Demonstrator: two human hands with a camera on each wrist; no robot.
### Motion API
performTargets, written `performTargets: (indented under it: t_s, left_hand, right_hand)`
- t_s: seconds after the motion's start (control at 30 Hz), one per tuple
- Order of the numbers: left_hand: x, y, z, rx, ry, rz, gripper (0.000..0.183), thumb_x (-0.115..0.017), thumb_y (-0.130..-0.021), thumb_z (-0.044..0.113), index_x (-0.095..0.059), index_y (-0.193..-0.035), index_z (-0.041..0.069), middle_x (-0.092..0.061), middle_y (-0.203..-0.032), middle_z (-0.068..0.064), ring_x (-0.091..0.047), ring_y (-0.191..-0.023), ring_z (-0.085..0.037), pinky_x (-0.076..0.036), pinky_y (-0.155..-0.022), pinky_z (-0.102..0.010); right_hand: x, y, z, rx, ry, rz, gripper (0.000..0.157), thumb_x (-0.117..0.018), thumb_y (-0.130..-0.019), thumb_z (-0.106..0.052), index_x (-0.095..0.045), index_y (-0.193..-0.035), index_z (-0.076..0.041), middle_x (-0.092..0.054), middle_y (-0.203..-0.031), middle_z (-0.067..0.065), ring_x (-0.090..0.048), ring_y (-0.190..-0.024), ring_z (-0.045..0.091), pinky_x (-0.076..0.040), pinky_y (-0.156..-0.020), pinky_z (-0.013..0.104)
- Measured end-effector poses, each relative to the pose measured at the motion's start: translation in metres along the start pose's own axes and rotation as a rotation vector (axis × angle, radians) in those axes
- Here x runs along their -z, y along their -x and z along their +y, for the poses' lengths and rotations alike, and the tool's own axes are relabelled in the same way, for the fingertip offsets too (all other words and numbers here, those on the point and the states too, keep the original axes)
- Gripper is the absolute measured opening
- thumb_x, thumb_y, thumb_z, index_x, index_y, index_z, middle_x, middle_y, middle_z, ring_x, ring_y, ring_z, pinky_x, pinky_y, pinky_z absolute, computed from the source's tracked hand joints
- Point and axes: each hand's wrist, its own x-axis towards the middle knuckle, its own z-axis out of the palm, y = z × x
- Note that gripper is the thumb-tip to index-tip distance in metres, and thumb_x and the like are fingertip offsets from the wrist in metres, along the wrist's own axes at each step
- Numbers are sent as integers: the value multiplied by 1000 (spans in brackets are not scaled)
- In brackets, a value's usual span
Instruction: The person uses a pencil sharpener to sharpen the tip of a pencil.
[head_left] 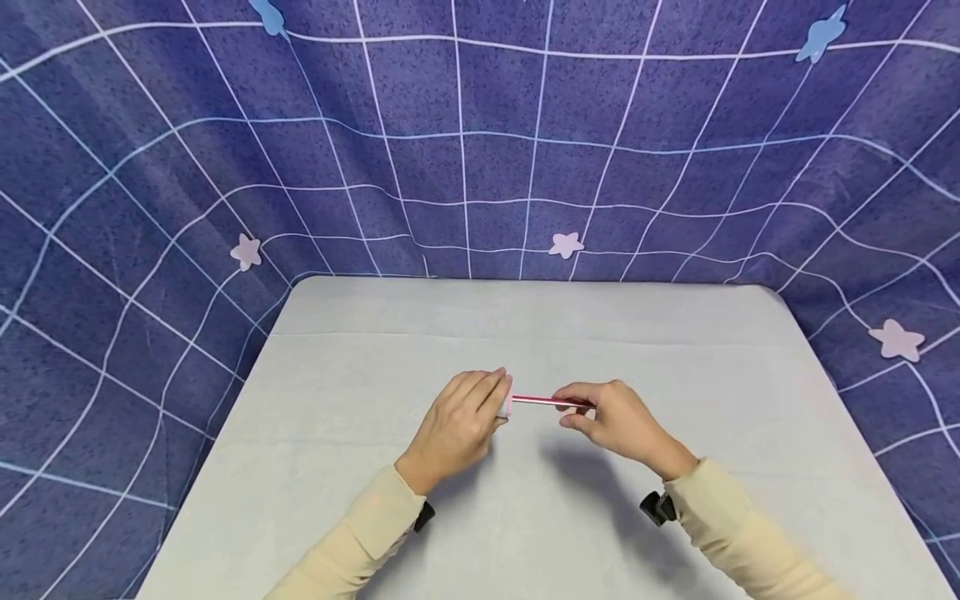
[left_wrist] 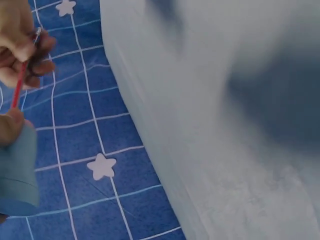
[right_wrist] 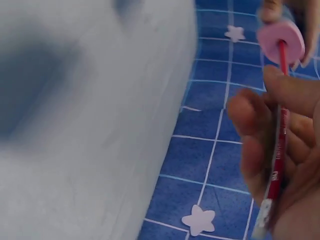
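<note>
My left hand (head_left: pixel 457 421) grips a pencil sharpener (left_wrist: pixel 20 170) with a light blue, rounded body and a pink end face. In the right wrist view that pink face of the sharpener (right_wrist: pixel 270 42) has a round hole, and a red pencil (right_wrist: pixel 276 175) runs into it. My right hand (head_left: pixel 618 421) pinches the pencil between thumb and fingers, and its pale eraser end points back toward the palm. Seen from the head, the pencil (head_left: pixel 534 401) lies nearly level between both hands, above the table. The pencil's tip is hidden inside the sharpener.
A pale cloth covers the table (head_left: pixel 360 358) beneath both hands. Behind it and at its sides hangs a blue curtain (head_left: pixel 495 167) with a line grid and stars. Both forearms wear beige sleeves, and a black device (head_left: pixel 657 507) sits at the right wrist.
</note>
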Motion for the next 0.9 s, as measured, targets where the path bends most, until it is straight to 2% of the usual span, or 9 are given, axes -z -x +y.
performTargets:
  t_s: [0.1,0.2,0.27,0.4,0.53,0.63,0.73,0.9]
  left_hand:
    - [2,0,-3,75,31,-45,54,-81,-70,17,-63,-116,-5,-67,-111,-16,-62,-101,-28,-48,-95,-38]
    - [3,0,-7,130,69,-70,57,-82,-70,18,-62,-118,-6,-67,-112,-17,-62,-100,-28,-48,-94,-39]
    - [5,-1,-10,158,108,-89,56,-80,-72,18,-61,-119,-6,-67,-112,-16,-62,-100,-28,-48,-94,-39]
    - [12,-5,-15,192,211,-152,51,-76,-78,19,-61,-121,-4,-67,-113,-13,-61,-102,-24,-48,-92,-37]
    - [21,-9,-20,205,290,-222,48,-72,-83,22,-61,-122,-4,-67,-113,-11,-61,-103,-22,-49,-90,-35]
    - [26,-10,-23,227,351,-273,49,-71,-85,23,-60,-122,-5,-67,-113,-12,-62,-103,-22,-49,-91,-34]
    - [30,-12,-23,290,449,-361,49,-70,-86,25,-60,-123,-6,-67,-115,-14,-63,-106,-23,-50,-94,-35]
    - [34,-14,-20,412,631,-507,50,-67,-88,28,-59,-125,-6,-66,-119,-15,-63,-111,-24,-50,-96,-38]
  right_hand:
    - [-7,3,1,108,194,111,38,-80,-73,-9,-71,-110,-10,-74,-96,3,-70,-78,14,-53,-59,25]
    - [-11,4,3,215,296,218,47,-82,-70,-6,-69,-114,-8,-73,-105,4,-70,-90,20,-57,-69,34]
    - [-13,5,6,284,341,286,49,-81,-68,-4,-68,-115,-8,-72,-106,5,-70,-91,22,-56,-72,37]
    - [-13,7,9,385,378,381,47,-78,-70,-2,-68,-115,-6,-72,-103,5,-69,-86,21,-55,-69,35]
    - [-14,9,11,459,392,462,25,-65,-89,-13,-69,-113,-7,-73,-101,4,-70,-81,20,-55,-66,33]
    - [-15,9,10,519,403,546,24,-54,-97,-20,-71,-110,-7,-74,-98,3,-70,-77,19,-55,-64,32]
    - [-16,7,9,588,431,613,23,-56,-96,-18,-73,-104,-6,-74,-93,3,-69,-73,18,-55,-61,31]
    - [-15,6,10,663,479,661,22,-55,-96,-13,-76,-96,-6,-74,-86,2,-68,-69,16,-54,-60,29]
